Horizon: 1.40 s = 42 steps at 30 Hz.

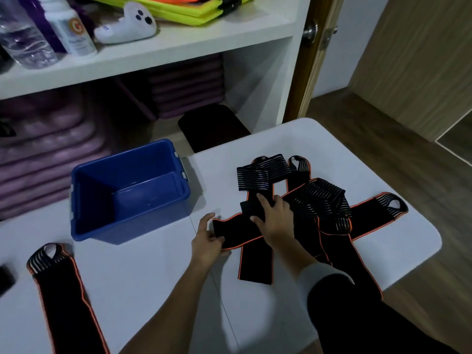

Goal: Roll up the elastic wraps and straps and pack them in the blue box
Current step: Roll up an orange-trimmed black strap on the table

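White counter (153, 277), blue box (84, 221) near a tangle of straps (324, 200). Pinching one strap (237, 232) by its end in the left hand (208, 238) grip; right hand (274, 221) on the tangle, grip unclear tbh.

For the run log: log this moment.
left hand pinches elastic wrap end | right hand presses wrap pile | blue box empty

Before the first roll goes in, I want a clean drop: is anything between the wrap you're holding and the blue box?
Nothing visible. Only bare white table lies between the wrap, pinched by the left hand with the right hand resting on it, and the blue box, which stands open.
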{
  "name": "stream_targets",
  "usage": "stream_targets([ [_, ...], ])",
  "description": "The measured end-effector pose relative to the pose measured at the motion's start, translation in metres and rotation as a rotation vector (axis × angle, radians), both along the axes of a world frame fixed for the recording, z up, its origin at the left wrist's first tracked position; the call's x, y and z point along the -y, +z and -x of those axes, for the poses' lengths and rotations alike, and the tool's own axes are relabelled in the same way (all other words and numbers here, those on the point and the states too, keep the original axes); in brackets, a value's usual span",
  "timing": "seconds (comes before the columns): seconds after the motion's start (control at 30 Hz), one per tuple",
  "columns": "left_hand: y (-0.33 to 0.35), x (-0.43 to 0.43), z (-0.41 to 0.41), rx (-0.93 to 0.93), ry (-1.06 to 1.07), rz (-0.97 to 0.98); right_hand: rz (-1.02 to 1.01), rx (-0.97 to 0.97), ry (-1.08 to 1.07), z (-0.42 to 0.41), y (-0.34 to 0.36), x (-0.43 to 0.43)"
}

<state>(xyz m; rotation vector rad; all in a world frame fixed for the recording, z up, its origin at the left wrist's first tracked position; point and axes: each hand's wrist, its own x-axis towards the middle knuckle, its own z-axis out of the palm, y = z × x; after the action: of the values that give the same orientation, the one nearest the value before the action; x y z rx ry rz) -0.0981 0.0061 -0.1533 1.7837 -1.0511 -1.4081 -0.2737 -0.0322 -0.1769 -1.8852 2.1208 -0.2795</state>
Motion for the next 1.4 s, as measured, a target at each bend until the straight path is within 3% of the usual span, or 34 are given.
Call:
stream_targets([
  [0.1, -0.002, 0.001, 0.001, 0.093, -0.069, 0.077, -0.069, -0.065, 0.116, 0.003, -0.01, 0.012],
  [0.33, -0.008, 0.002, 0.005, 0.27, -0.155, 0.112, -0.107, 0.088, 0.112, 0.001, -0.016, 0.023],
  [0.43, -0.009, 0.003, 0.008, 0.266, -0.15, 0.13, -0.079, 0.205, 0.033, -0.002, -0.014, 0.024],
  [0.6, -0.009, 0.001, 0.015, 0.192, -0.062, 0.151, -0.062, 0.13, 0.04, -0.005, -0.014, 0.021],
  [1.0, -0.004, 0.001, 0.019, 0.262, -0.007, 0.112, 0.006, 0.526, 0.061, 0.007, -0.011, 0.019],
  [1.4, 0.007, -0.008, 0.001, 0.307, 0.045, 0.09, 0.158, 0.41, 0.01, 0.074, 0.028, 0.047],
])
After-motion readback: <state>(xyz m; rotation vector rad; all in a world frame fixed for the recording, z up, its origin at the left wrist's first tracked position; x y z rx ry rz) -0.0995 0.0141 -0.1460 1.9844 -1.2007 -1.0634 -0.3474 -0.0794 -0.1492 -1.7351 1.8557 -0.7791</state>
